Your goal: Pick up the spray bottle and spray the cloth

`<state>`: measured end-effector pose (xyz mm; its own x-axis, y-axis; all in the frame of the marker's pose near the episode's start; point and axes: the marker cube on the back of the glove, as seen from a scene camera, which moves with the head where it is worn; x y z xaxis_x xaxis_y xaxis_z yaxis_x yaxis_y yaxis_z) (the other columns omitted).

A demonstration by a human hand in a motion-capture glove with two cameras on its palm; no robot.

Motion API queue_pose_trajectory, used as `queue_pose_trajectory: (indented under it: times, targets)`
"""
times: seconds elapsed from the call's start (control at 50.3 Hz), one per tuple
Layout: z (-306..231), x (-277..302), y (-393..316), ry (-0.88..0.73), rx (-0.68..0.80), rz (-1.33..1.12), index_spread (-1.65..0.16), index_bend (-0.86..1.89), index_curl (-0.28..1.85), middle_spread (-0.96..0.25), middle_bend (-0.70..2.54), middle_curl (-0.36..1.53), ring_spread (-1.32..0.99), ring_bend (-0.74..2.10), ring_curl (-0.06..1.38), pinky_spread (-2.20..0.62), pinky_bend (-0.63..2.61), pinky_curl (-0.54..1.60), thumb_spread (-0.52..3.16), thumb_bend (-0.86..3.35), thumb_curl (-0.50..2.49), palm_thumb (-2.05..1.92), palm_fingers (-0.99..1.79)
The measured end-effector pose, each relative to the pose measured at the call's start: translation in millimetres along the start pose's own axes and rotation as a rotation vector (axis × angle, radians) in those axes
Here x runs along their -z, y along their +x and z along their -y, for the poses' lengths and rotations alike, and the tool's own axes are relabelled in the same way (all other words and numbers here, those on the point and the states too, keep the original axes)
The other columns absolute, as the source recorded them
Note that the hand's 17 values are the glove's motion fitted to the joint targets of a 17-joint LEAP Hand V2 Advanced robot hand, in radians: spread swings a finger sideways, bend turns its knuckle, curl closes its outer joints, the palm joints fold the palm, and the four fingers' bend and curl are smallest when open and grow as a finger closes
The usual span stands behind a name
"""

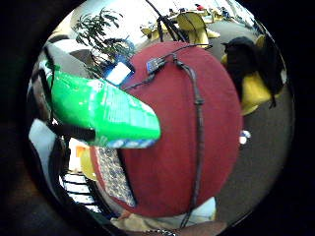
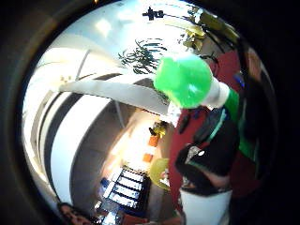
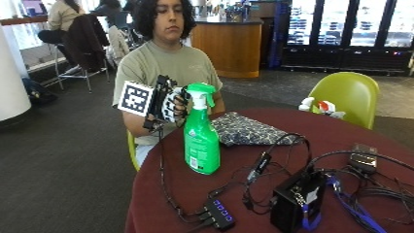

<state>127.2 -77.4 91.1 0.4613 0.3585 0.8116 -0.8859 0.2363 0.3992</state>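
Right at the front of the round red table (image 3: 194, 194) I see a small black hub (image 3: 216, 213) with blue lights. Next to it is a black box (image 3: 296, 201), with lots of black cables (image 3: 271, 160) lying around them.

A bit further back stands the green spray bottle (image 3: 201, 141). Its bottom looks like it sits on the table, near the edge by the person. It stands straight up. My gloved right hand (image 3: 169, 103) is up at the top of the bottle, and the fingers curl around the neck just under the green trigger head. From the thumb side I see the round green top (image 2: 183, 80) and the white collar very close to the palm. From the little finger side I see the green body (image 1: 106, 110) with its label reaching out over the red table.

The cloth (image 3: 247, 130) has a dark pattern of small shapes. It lies flat on the table just behind the bottle, a little to the side. It does not touch the bottle.

A yellow-green chair (image 3: 349, 94) stands at the far side of the table.

I cannot see the person's other hand.
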Motion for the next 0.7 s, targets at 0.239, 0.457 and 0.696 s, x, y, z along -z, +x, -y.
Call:
queue_pose_trajectory:
  times: [0.239, 0.457, 0.696]
  targets:
    - [1, -4, 9, -0.022, 0.008, 0.049, -0.28, 0.63, 0.45, -0.21, 0.74, 0.60, -0.22, 0.92, 0.60, -0.18, 0.91, 0.60, 0.95, 0.06, 0.58, 0.90, 1.33]
    - [-24, 24, -5, -0.177, -0.026, -0.079, -0.26, 0.52, 0.50, -0.19, 0.71, 0.63, -0.19, 0.89, 0.61, -0.22, 0.81, 0.56, 1.10, -0.02, 0.58, 0.76, 1.06]
    - [-61, 62, -9, -0.279, 0.080, -0.264, -0.32, 0.25, 0.43, -0.04, 0.30, 0.47, -0.08, 0.62, 0.50, 0.06, 0.54, 0.47, 1.09, -0.07, 0.45, 0.46, 0.42]
